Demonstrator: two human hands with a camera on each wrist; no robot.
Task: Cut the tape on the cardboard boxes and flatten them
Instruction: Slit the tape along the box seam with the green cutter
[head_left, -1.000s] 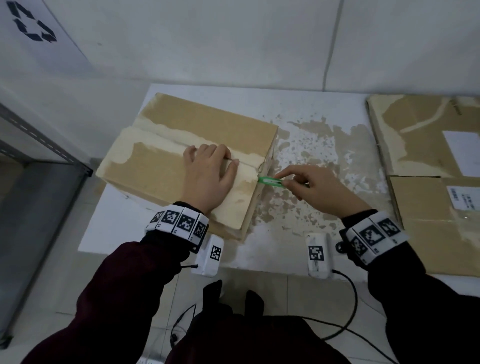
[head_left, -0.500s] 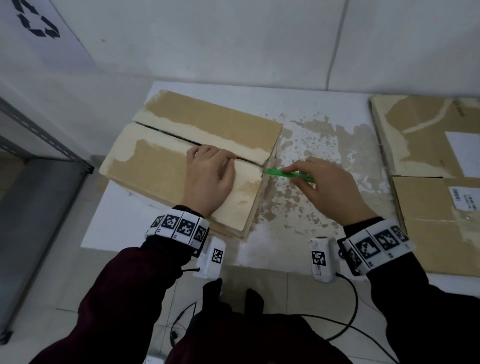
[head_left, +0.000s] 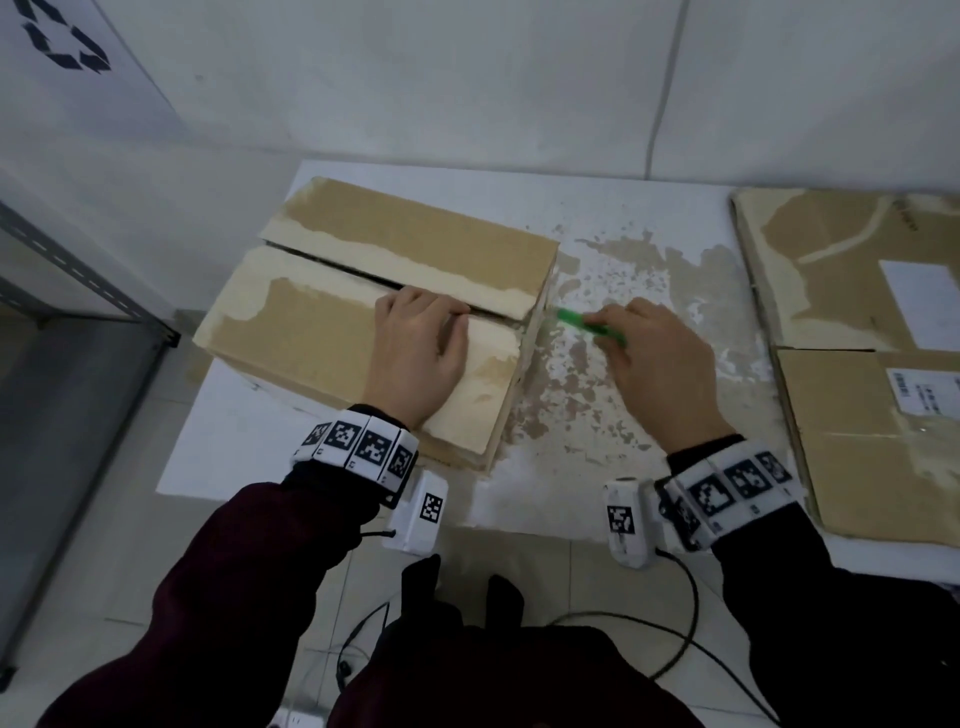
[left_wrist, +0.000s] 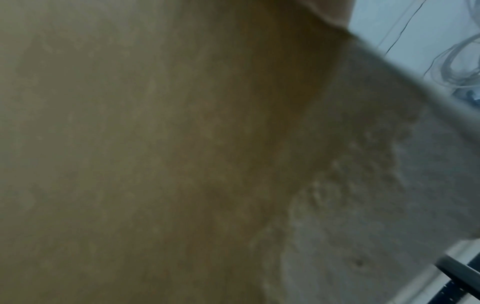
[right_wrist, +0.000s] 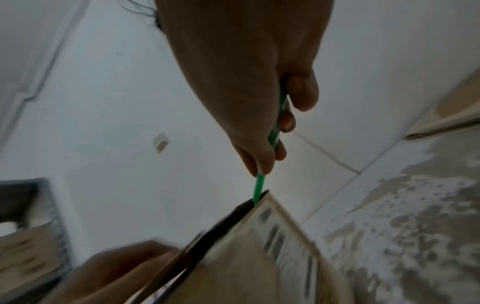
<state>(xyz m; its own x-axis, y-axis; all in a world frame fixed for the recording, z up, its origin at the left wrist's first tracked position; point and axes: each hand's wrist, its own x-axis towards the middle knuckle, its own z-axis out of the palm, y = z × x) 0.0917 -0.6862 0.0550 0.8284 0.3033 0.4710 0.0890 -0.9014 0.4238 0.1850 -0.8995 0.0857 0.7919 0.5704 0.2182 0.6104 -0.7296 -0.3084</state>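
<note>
Tape along the brown cardboard box (head_left: 374, 322) top seam is now parting; right hand (head_left: 660, 374), pinching the slim green cutter (head_left: 587, 325), is exiting its right edge; left hand (head_left: 415, 358) is pressing flat-fingered beside the seam.

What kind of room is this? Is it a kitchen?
Probably not a kitchen. It looks like a packing or recycling corner: a recycling sign on the wall, flattened boxes on a worn white table, and a metal shelf.

A black recycling sign (head_left: 65, 44) stood on the far-left white panel; print on the flattened cardboard's (head_left: 852, 395) labels (head_left: 922, 391) was unreadable.
</note>
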